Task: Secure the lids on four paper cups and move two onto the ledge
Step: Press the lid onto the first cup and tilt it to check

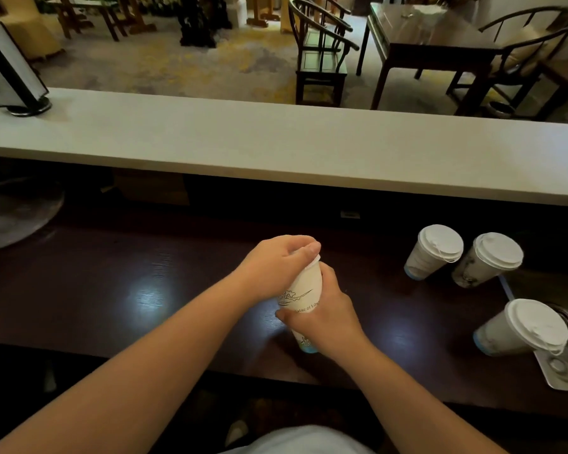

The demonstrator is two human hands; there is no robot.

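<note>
A white paper cup (pixel 304 290) with dark printed lettering stands on the dark wooden counter (pixel 177 290) in front of me. My right hand (pixel 325 314) grips its side from the right. My left hand (pixel 277 262) is curled over its top, covering the white lid, of which only an edge shows. To the right stand three more lidded paper cups: one at the back (pixel 432 250), one beside it (pixel 487 258), and one nearer me (pixel 522 327). The pale ledge (pixel 276 142) runs across above the counter.
A menu stand (pixel 10 70) sits on the ledge's left end. A glass plate (pixel 17 211) lies at the counter's left. A metal tray (pixel 561 371) lies at the right edge beside the nearest cup. Chairs and a table stand beyond the ledge.
</note>
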